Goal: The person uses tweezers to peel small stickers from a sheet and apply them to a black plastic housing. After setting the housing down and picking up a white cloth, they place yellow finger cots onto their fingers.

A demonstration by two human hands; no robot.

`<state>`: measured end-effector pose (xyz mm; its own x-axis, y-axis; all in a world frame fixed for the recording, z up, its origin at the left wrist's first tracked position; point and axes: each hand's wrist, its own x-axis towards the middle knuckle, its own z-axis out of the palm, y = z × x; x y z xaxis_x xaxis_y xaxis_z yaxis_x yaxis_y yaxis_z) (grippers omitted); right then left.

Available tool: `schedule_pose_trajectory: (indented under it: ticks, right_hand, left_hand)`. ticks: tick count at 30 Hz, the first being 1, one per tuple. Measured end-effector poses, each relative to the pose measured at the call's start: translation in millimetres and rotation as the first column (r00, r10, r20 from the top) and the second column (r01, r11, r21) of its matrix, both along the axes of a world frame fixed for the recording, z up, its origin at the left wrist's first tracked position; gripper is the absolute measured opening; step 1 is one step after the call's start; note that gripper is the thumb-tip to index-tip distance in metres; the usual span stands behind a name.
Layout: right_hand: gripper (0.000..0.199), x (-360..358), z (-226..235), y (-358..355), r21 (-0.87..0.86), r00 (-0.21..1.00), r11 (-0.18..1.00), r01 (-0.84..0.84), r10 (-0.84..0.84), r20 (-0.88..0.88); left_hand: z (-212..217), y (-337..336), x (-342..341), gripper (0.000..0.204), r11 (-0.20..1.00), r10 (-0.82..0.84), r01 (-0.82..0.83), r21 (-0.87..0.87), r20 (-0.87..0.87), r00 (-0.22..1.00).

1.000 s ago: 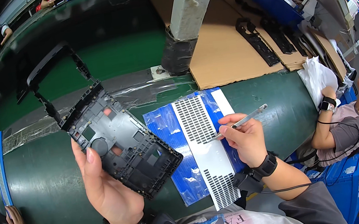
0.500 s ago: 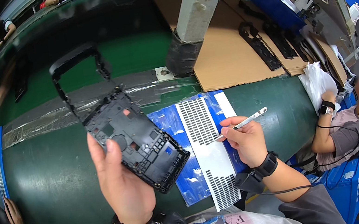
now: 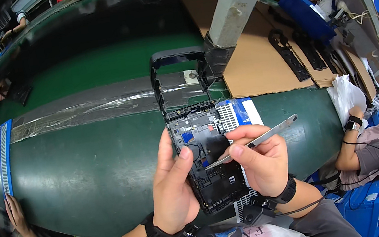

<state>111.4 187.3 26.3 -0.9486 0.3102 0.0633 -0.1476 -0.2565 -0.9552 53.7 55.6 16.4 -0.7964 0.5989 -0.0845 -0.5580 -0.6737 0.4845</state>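
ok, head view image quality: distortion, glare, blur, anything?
Head view: strong fisheye, the green conveyor belt bows and the corners go black; glare streaks on the clear plastic strip; the black plastic frame part, left hand and right hand with the metal tweezers look sharp.

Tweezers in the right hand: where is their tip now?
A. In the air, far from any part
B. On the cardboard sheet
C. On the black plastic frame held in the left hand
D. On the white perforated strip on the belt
C: the tweezers in the right hand point their tip onto the black plastic frame, which the left hand grips.
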Motion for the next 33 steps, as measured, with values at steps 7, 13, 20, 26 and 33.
schedule_pose_trajectory:
  ticks: [7,13,20,26,33]
  right_hand:
    - [0.024,-4,-1,-6,-0.049,0.999,0.998,0.042,-0.043,-0.021]
    - [0.023,-8,0,-7,-0.044,0.999,0.998,0.037,-0.038,-0.003]
    - [0.023,-11,0,-6,-0.016,1.0,1.0,0.018,-0.018,-0.014]
    - [0.023,-11,2,-6,0.015,1.0,1.0,0.005,-0.004,-0.011]
    - [0.023,-11,6,-6,-0.135,0.999,0.99,0.039,-0.043,-0.023]
  left_hand:
    - [1,-4,0,0.051,1.0,0.023,-0.023,0.02,0.004,1.0]
    - [4,-3,0,0.049,0.999,0.051,-0.052,-0.011,-0.052,0.997]
    - [3,-2,0,0.05,0.997,0.07,-0.071,-0.016,-0.057,0.996]
    - [3,-4,0,0.052,0.998,0.054,-0.053,0.04,-0.034,0.998]
    - [3,-5,0,0.053,0.996,0.045,-0.045,0.072,0.003,0.999]
